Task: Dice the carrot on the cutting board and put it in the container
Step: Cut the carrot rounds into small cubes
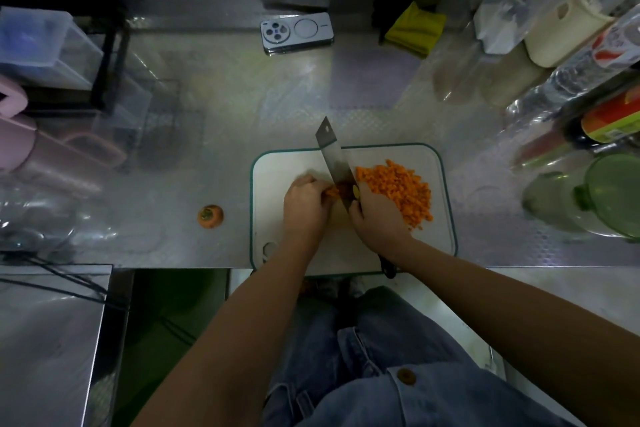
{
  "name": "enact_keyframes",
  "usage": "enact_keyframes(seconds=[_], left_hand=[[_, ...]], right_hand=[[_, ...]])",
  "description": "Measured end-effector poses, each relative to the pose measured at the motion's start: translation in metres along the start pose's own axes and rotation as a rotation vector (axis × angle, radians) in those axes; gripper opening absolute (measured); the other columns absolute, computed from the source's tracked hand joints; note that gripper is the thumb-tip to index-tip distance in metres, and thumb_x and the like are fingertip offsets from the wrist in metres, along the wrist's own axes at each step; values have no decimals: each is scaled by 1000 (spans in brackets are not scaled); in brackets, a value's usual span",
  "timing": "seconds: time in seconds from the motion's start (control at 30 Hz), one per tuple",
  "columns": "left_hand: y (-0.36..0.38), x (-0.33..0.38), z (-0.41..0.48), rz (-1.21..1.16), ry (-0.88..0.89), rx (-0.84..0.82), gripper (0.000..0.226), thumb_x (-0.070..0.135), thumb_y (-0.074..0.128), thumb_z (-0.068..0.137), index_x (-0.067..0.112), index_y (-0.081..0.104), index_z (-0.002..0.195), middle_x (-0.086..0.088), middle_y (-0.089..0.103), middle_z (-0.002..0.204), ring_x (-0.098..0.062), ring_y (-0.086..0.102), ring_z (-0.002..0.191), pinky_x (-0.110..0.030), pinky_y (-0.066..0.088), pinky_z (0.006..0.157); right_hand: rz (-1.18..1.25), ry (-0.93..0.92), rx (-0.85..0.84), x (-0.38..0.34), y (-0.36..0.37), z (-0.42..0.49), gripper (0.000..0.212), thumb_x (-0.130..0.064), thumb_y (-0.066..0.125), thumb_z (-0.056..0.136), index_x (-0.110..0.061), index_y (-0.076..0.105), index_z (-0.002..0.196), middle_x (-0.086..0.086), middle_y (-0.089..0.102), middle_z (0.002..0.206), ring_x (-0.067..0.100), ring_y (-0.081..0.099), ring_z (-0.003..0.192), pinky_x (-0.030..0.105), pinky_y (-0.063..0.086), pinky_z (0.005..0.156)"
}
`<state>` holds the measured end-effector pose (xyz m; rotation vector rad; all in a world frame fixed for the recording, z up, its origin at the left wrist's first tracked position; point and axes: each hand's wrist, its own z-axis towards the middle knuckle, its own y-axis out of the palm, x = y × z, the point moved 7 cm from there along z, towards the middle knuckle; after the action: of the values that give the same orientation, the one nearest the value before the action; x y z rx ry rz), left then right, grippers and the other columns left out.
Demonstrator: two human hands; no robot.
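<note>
crowding right edge of board (pixel 287 163): carrot dice (pixel 398 187)

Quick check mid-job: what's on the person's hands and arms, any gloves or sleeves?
No gloves, rings or watch on the left hand or right hand. The left forearm and right forearm are bare, no sleeve in frame. Below: blue denim clothing with a brown button.

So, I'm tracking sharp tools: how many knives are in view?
1: the knife gripped by the right hand, blade over the cutting board beside the diced carrot. Others may lie out of view.
</note>
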<state>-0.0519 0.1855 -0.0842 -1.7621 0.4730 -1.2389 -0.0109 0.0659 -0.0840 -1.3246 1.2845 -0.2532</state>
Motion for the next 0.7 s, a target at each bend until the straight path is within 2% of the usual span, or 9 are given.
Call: enact_keyframes(seconds=[0.2,0.27,0.33,0.4,0.5,0.6,0.7], left_hand=[[2,-1,3,-10,-26,-22,9,13,68,80,9,72,86,-10,63,86,-26,56,82,-31,40,70],[3,-2,3,-9,-40,-29,9,14,68,80,10,72,88,-9,63,87,-25,56,84,-30,38,70],[4,-3,3,-15,-57,-28,10,17,68,81,12,73,89,-8,63,89,-24,56,85,-28,36,70],[3,-3,3,-25,-68,-22,11,17,68,82,12,73,90,-8,63,89,-23,55,85,-25,33,69],[2,-4,3,-27,-76,-17,11,16,67,83,12,75,89,-9,63,88,-24,55,84,-22,28,67],[3,-5,3,-31,-99,-22,11,17,68,82,11,75,88,-9,62,87,-24,55,83,-22,28,66],[3,-7,3,-8,-109,-13,11,18,68,81,13,76,87,-9,62,85,-25,55,83,-26,31,66]], right_hand=[[8,-35,21,-2,-10,-1,35,-16,43,96,-3,43,128,-7,41,61,7,36,47,24,21,43],[-27,-44,10,-5,-10,-3,31,-16,43,95,-5,45,125,-1,48,66,12,43,50,26,29,45],[-51,-36,-8,-5,-8,-7,29,-17,43,95,-6,46,122,6,56,74,24,56,61,36,42,52],[-61,-23,-27,-6,-5,-8,29,-17,43,95,-6,45,122,5,55,75,24,57,64,38,46,56],[-53,-1,-41,-6,0,-6,27,-16,43,96,-5,45,120,1,49,73,18,50,60,33,40,53],[-47,13,-47,-9,4,-5,27,-19,41,96,-7,45,119,4,52,76,24,56,65,35,41,54],[-41,3,-44,-11,6,-2,29,-21,40,97,-5,45,121,4,51,76,25,54,64,30,33,51]])
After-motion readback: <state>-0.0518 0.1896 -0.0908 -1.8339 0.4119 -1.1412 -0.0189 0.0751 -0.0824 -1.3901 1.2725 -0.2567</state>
